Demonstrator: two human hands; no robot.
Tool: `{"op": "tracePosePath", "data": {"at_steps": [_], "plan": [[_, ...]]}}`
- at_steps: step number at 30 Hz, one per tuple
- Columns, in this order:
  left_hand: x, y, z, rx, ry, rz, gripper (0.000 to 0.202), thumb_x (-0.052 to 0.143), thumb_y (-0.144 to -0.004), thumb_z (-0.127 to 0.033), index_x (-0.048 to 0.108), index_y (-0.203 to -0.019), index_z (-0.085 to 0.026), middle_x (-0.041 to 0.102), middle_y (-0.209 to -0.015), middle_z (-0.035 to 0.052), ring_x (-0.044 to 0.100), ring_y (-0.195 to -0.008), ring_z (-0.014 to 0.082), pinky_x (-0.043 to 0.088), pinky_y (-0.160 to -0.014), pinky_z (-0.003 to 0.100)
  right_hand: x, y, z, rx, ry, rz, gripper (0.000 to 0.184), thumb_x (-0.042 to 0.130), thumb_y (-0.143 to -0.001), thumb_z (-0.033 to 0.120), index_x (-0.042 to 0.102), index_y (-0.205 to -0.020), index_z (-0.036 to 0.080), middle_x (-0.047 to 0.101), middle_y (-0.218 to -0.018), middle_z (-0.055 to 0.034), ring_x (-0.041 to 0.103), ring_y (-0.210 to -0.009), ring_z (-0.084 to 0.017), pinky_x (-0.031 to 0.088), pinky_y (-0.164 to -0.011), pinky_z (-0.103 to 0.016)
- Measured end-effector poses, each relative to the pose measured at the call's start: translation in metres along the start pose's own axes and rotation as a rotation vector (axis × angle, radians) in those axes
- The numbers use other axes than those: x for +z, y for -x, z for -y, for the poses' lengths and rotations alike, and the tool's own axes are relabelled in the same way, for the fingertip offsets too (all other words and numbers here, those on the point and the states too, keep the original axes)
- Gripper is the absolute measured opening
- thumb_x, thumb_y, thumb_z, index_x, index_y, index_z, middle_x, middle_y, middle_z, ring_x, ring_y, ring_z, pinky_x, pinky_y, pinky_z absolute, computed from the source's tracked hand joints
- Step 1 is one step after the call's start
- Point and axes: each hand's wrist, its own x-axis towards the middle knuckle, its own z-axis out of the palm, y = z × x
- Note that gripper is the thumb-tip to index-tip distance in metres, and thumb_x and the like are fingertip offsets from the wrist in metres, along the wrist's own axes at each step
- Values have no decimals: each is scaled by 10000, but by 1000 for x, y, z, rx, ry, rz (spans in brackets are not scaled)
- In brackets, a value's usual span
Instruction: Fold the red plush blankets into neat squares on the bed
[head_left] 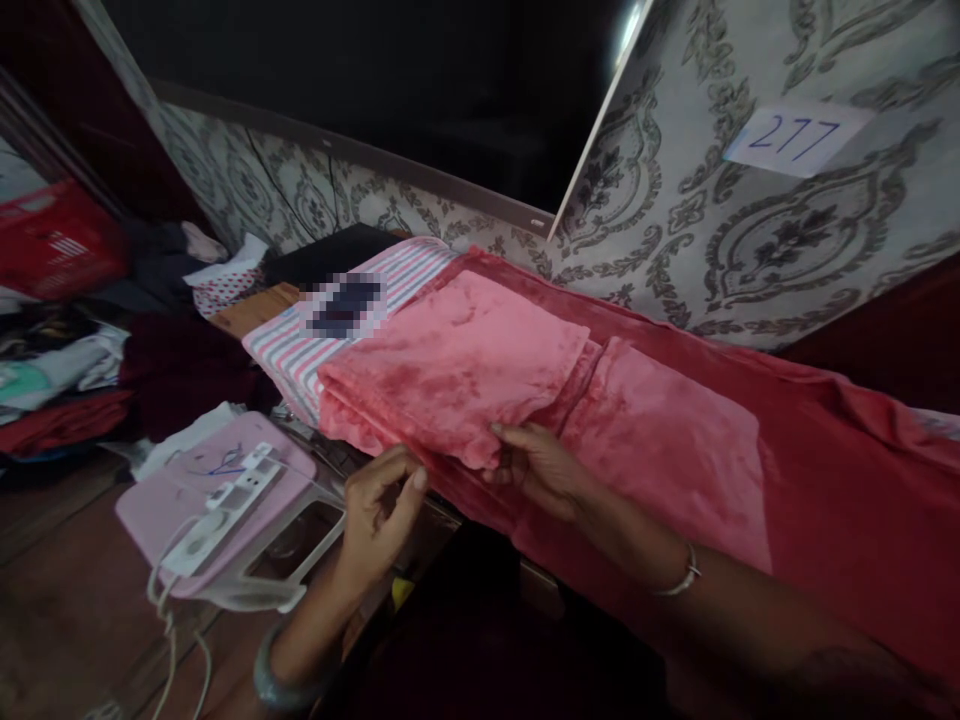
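Note:
A pink fleece cloth lies folded on a table covered with a red fleece spread. My right hand grips the near edge of the folded pink cloth, fingers curled round its fold. My left hand hovers just below and left of that edge, fingers bent and pinched together, nothing visible in them. A second pink panel lies flat to the right of the fold.
A striped cloth lies under the pink fold at the left. A pink stool with a white power strip and cables stands lower left. Piled clothes and a red basket sit far left. A patterned wall bears a "277" label.

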Motion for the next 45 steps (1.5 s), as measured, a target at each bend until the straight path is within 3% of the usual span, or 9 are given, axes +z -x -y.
{"op": "tracePosePath", "data": {"at_steps": [5,12,15,18,20,23,27,33,45], "plan": [[4,-13,12,-552,808,230,503,664,-850,-627,720,-971,-143,750,-886,133,721,-799,255,585,-748,366,7,10,14,-45,-43,21,337,945,-634,357,675,-721,174,646,-659,24,602,-596,-99,570,-533,-199],[8,-89,22,-633,1236,-444,266,639,-865,-201,678,-1124,-160,778,-895,65,749,-946,235,567,-1003,394,-6,22,12,-16,21,-86,400,951,-628,402,642,-775,195,640,-679,48,614,-600,-93,540,-548,-193],[-7,-109,31,-595,1213,-653,348,682,-803,-140,684,-1151,-151,775,-840,49,758,-862,216,594,-954,344,-28,22,13,171,254,100,348,886,-690,435,645,-758,194,650,-632,28,626,-555,-119,534,-563,-234],[-20,-114,37,-621,1135,-700,358,663,-795,-85,688,-1149,-135,766,-783,37,752,-745,186,620,-886,304,-59,9,31,352,626,287,331,793,-736,491,673,-702,184,661,-582,-19,593,-460,-137,480,-503,-254],[-24,-112,36,-655,1092,-703,361,626,-811,-60,683,-1162,-122,764,-762,38,748,-706,181,632,-856,299,-80,-12,56,197,803,178,345,736,-759,526,685,-709,188,664,-574,-24,561,-430,-130,440,-479,-250],[-24,-110,30,-689,1061,-702,406,569,-829,-38,660,-1218,-111,770,-774,48,762,-733,197,645,-846,316,-108,-59,105,-291,880,-144,304,712,-756,490,656,-669,203,641,-582,-2,572,-525,-143,482,-570,-275],[-22,-110,23,-711,1029,-693,401,536,-836,-13,658,-1207,-104,773,-792,59,778,-809,215,650,-854,326,-131,-128,157,-603,1040,-517,120,720,-695,284,707,-801,228,757,-924,-53,667,-970,-255,511,-954,-420],[-21,-110,21,-639,926,-787,289,605,-790,2,698,-1016,-151,757,-763,10,747,-694,153,645,-841,281,-123,-199,178,-534,1077,-430,222,756,-687,229,741,-908,230,763,-1069,-63,662,-1081,-267,474,-1032,-431],[-51,-101,46,-557,709,-648,268,807,-693,-118,740,-952,-120,778,-818,87,774,-786,270,654,-674,309,-67,-291,189,-401,996,-265,260,789,-698,392,624,-671,191,574,-603,45,482,-595,-116,408,-598,-248]]}}
